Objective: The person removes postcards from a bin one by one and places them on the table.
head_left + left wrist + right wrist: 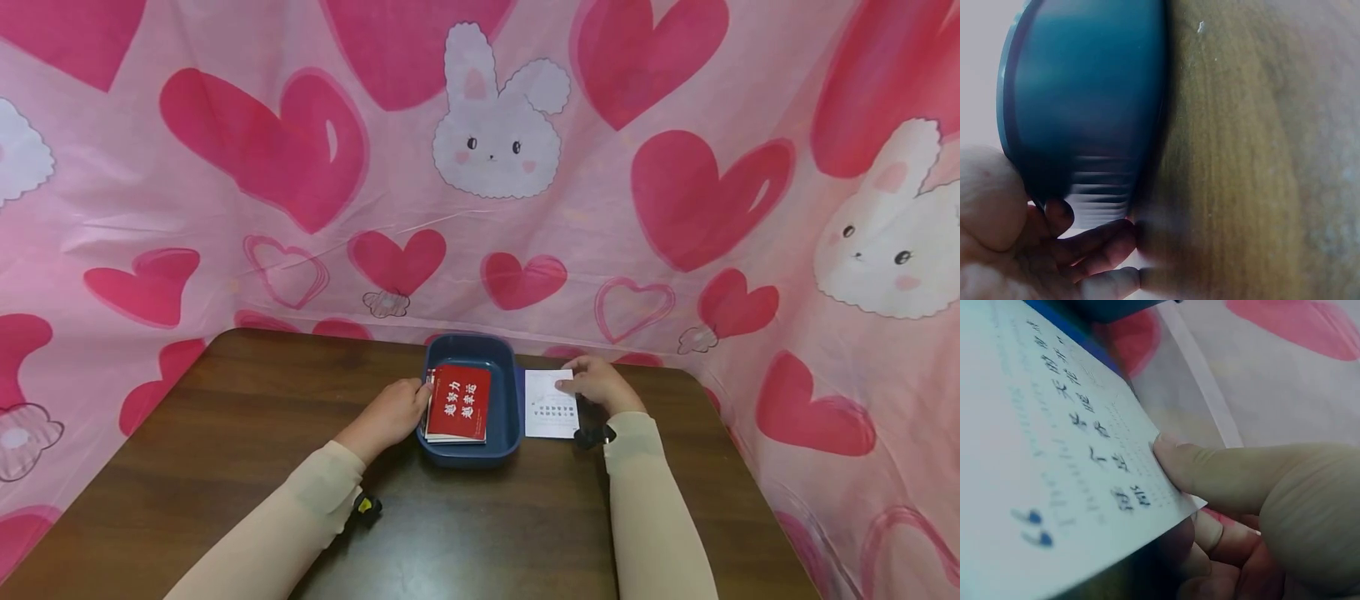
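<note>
A dark blue rectangular tray (468,457) with rounded corners stands on the table. Inside it, toward the left, lies a small stack of cards topped by a red card (474,408) with white characters. My left hand (390,412) grips the tray's left rim, thumb over the edge and fingers curled against the ridged outer wall (1100,187). Just right of the tray, my right hand (600,385) pinches a white card (551,412) by its far right corner, thumb on the printed face. Dark characters and paler lettering cover that card (1054,437). A blue-purple strip (520,382) shows beyond its left edge.
The brown wooden table (247,417) extends on both sides of the tray. A pink curtain (487,225) with hearts and rabbits hangs behind the table and along its sides. Black wrist devices (367,508) sit at both cuffs.
</note>
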Available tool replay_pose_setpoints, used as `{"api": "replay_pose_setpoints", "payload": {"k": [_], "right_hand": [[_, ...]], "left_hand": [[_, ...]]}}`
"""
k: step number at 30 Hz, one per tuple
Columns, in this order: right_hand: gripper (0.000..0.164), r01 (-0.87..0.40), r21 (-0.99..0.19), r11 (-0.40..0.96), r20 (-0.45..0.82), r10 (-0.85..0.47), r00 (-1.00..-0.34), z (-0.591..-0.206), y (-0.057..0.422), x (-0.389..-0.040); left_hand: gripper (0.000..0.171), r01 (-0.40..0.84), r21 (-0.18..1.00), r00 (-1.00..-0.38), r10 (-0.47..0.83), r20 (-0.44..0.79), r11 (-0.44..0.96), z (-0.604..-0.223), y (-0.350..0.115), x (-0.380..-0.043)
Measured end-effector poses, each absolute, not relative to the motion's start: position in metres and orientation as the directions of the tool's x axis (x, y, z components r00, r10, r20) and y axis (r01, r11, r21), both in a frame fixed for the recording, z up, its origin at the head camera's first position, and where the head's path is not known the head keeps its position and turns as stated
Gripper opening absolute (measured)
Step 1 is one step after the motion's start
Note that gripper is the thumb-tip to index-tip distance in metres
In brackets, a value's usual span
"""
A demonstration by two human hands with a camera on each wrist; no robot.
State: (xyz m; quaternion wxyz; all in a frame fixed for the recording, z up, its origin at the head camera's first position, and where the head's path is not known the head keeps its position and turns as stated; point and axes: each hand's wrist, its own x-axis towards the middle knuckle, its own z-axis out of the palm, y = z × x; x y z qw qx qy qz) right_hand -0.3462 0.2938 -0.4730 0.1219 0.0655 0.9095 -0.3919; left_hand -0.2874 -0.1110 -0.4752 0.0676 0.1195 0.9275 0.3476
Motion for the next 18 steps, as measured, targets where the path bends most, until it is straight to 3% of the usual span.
{"api": "replay_pose_setpoints", "payload": {"k": [18], "right_hand": [[0.059,0.171,-0.527,0.833,-0.192,0.08,-0.978,-0.473,0.274,-0.345]], "left_hand": [[0.049,0.154,0.666,-0.961,0.267,-0.07,0.729,-0.473,-0.112,-0.287]]}}
